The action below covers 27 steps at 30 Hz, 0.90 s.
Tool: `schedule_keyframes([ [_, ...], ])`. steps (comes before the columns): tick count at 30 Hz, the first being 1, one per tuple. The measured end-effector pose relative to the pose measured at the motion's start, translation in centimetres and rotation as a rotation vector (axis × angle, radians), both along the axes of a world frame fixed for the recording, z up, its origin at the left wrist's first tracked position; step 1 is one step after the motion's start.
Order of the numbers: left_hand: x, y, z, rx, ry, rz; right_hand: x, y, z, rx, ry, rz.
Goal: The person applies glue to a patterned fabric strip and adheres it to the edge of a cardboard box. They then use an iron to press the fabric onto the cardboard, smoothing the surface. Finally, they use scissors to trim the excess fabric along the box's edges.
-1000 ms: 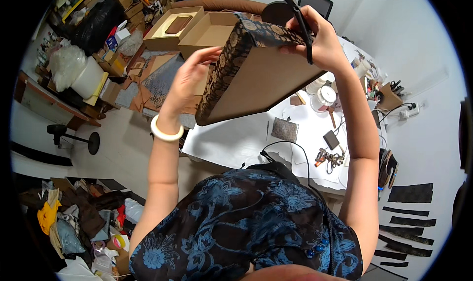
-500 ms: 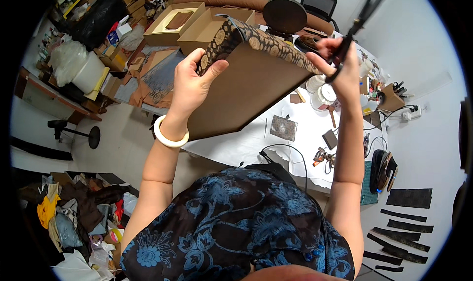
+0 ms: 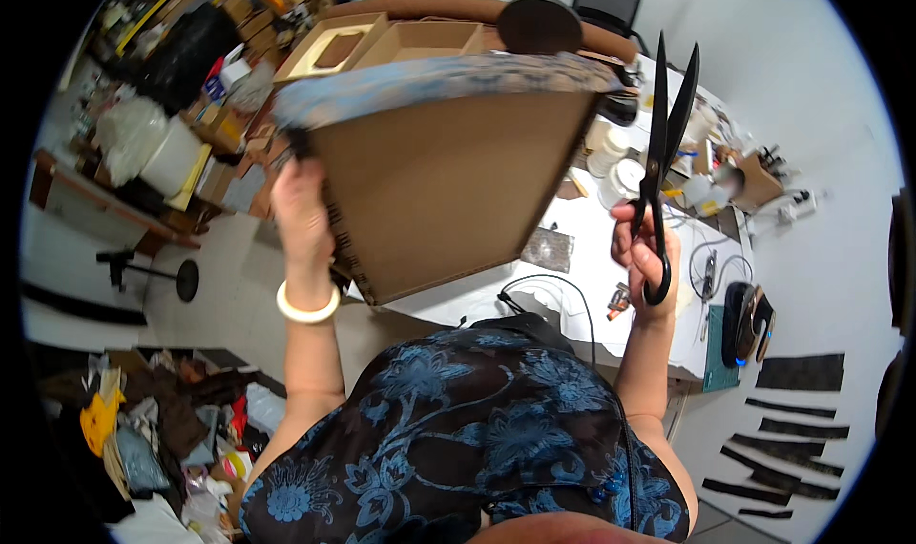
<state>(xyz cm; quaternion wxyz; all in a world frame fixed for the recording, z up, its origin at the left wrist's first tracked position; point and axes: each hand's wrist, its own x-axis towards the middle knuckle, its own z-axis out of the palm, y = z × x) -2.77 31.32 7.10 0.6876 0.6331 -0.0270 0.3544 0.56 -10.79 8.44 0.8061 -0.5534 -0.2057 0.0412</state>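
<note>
two hands, well apart, show in the head view, the only one to go by. the left hand [image 3: 302, 215] is at the left edge of the panel [image 3: 448, 191], near its upper corner, a pale bangle [image 3: 307, 316] on the wrist; it is blurred, and i cannot tell how firmly its fingers close. the right hand [image 3: 641, 243] is curled round the handles of the black scissors [image 3: 653, 167], blades spread and pointing up, clear of the panel. the panel itself stands tilted in front of the body, over the near left part of the white table [image 3: 592, 258], its plain tan face toward the wearer. along its far edge runs a band of patterned cloth [image 3: 429, 81], smeared by blur. i'd judge the panel stiff and fairly light for its breadth, though awkward to steer from one side; the cloth looks soft and apt to shift or crease under a pinch. the surest hold, to my mind, is on the firm side edges, or one hand at each, with fingers kept off the cloth band. beside it lie a grey swatch [image 3: 549, 251] and white spools [image 3: 625, 179]; past it sit open boxes [image 3: 425, 38].
</note>
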Motion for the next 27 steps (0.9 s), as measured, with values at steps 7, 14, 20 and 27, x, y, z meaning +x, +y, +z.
schedule_keyframes([
  [7, -0.7, 5.3, -4.0, -0.413, -0.098, -0.001, -3.4, 0.1, -2.0, 0.171, 0.191, 0.313],
  [14, 0.0, 6.3, -6.1, -0.532, -0.124, -0.107, -2.4, 5.3, -1.3, 0.263, 0.220, 0.508],
  [20, 0.4, 3.7, -6.6, -0.563, -0.117, -0.100, -1.2, 8.3, -0.7, 0.272, 0.153, 0.490],
  [27, 0.3, 1.9, -6.5, -0.574, -0.111, -0.079, -0.6, 10.4, -0.2, 0.380, 0.099, 0.483],
])
